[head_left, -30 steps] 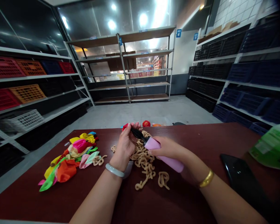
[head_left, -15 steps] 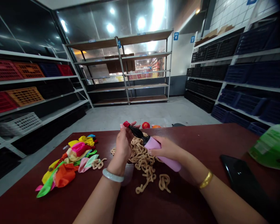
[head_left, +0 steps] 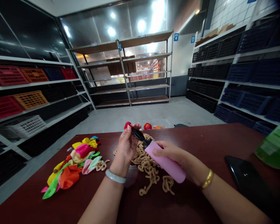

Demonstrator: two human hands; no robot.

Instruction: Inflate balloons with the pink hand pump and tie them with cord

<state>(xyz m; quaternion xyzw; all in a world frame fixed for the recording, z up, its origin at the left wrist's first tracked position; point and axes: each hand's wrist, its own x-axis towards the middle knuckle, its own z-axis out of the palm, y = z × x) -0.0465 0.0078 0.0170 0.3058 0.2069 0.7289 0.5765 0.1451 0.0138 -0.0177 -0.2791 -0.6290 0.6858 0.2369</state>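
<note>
A pink tube-shaped tool with a black, ribbed narrow front end is tilted up to the left over a pile of tan curled cords. My right hand is wrapped round its pink body near the black part. At the other end, my left hand pinches something red at the tip of the black part; its exact shape is partly hidden by the fingers. Left of my left hand lies a heap of colourful deflated balloons, with a few tan cords beside it.
On the dark red table, a black phone and a green bag lie at the right. Red and orange round things show past the far edge. Shelves with crates stand around.
The red thing is now less visible at my left fingers. The pink tool's back end has swung slightly down and right, showing more of its body. The whole view has shifted slightly.
</note>
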